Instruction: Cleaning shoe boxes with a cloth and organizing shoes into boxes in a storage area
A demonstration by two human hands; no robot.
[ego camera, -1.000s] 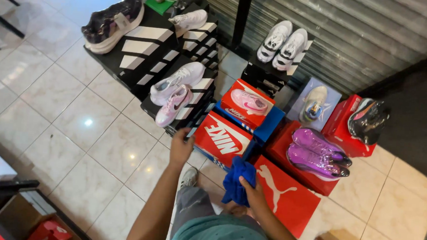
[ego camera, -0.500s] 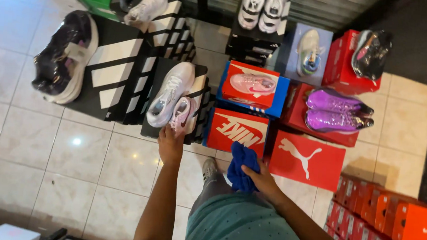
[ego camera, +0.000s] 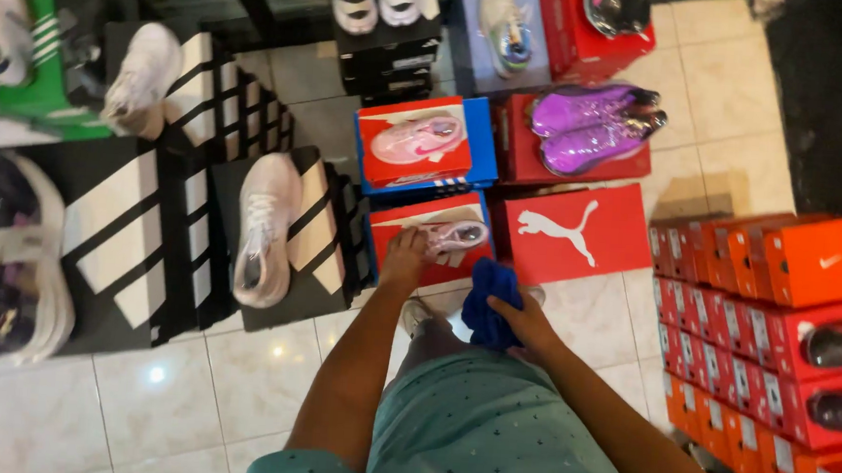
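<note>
Down at the centre of the view, the left hand [ego camera: 404, 257] rests its fingers on the heel of a small pink shoe [ego camera: 454, 235], closed lightly on it as it lies on its side atop a red shoebox [ego camera: 412, 228]; the hold looks like a steadying pinch, though the fingertips are partly hidden and how firm it is cannot be told. At about four o'clock from it, the right hand [ego camera: 526, 320] is clenched around a bunched blue cloth [ego camera: 488, 305], held low and close to the body just in front of the red box with a white leaping-cat mark [ego camera: 579, 233], apart from the shoe. Outward from there, at twelve o'clock of the pink shoe, another pink shoe [ego camera: 417, 139] lies on a red-lidded blue box [ego camera: 425, 146], and at one o'clock a pair of glossy purple shoes [ego camera: 595, 126] sits on a further red box, each pair laid on its own box, seemingly as a display. At nine o'clock a white trainer [ego camera: 265, 228] stands on a black box with white stripes [ego camera: 317, 234], with more such boxes and shoes beyond it. At three o'clock a stack of orange boxes [ego camera: 783, 291] rises from the pale tiled floor [ego camera: 133, 394].
</note>
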